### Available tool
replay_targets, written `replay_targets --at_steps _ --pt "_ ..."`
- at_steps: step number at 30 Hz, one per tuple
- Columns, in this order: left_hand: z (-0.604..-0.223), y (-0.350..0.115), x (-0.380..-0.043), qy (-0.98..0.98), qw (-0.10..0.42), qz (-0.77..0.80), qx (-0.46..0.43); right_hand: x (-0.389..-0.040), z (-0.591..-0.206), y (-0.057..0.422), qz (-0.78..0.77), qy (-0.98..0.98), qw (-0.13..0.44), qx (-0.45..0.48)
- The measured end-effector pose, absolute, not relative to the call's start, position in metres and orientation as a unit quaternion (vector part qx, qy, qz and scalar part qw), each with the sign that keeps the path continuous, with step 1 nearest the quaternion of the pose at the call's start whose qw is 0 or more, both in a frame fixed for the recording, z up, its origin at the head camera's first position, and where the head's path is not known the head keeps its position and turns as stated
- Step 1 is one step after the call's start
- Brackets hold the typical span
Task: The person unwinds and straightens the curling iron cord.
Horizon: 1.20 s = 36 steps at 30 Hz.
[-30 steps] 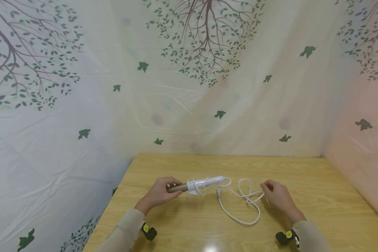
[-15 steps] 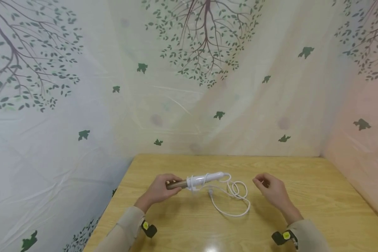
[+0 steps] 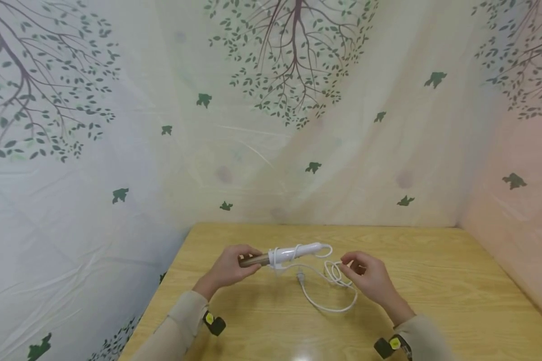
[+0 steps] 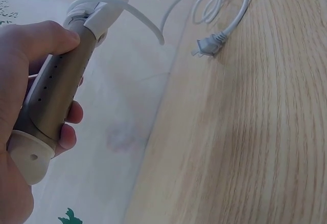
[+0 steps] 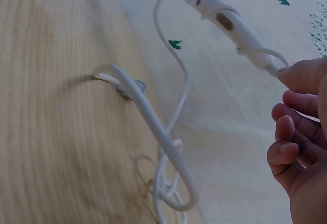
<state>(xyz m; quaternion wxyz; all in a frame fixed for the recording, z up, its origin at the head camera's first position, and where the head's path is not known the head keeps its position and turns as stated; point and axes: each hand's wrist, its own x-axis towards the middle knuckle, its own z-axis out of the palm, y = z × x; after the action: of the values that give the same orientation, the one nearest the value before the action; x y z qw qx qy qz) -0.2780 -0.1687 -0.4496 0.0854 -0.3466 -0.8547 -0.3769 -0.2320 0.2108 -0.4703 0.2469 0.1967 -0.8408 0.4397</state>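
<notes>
My left hand grips a curling iron by its brown-gold barrel, thumb on top and fingers round the underside. The iron's white handle points right and tilts slightly up, with the white cord wound loosely about it. The rest of the cord hangs in small loops below, ending in a two-pin plug. My right hand is beside these loops, its fingers loosely bent; nothing shows between thumb and fingers. In the right wrist view its thumb overlaps the handle's cord end, and contact cannot be told.
A wood-grain table lies under both hands. Behind it and at both sides hang pale sheets printed with trees and green birds. Dark wrist cameras are strapped to both forearms.
My right hand has let go of the cord and then moved left toward its loops. The handle end of the curling iron has risen a little, and the cord has shifted left.
</notes>
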Motion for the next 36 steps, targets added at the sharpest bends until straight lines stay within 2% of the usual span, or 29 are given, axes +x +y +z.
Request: replay_targets --at_steps 10,15,22,36 --pt "-0.438 -0.168 -0.279 -0.859 0.099 -0.36 -0.35 -0.224 -0.488 0.177 0.443 -0.82 0.231 0.278" --pt "-0.433 -0.166 -0.281 -0.859 0.1 -0.357 -0.353 -0.225 -0.489 0.155 0.44 -0.808 0.253 0.301" --pt "-0.432 -0.163 -0.285 -0.86 0.102 -0.349 -0.358 -0.224 -0.487 0.123 0.458 -0.793 0.257 0.309" --pt "-0.431 -0.161 -0.284 -0.845 0.104 -0.368 -0.375 -0.24 -0.506 0.094 0.488 -0.767 0.259 0.325"
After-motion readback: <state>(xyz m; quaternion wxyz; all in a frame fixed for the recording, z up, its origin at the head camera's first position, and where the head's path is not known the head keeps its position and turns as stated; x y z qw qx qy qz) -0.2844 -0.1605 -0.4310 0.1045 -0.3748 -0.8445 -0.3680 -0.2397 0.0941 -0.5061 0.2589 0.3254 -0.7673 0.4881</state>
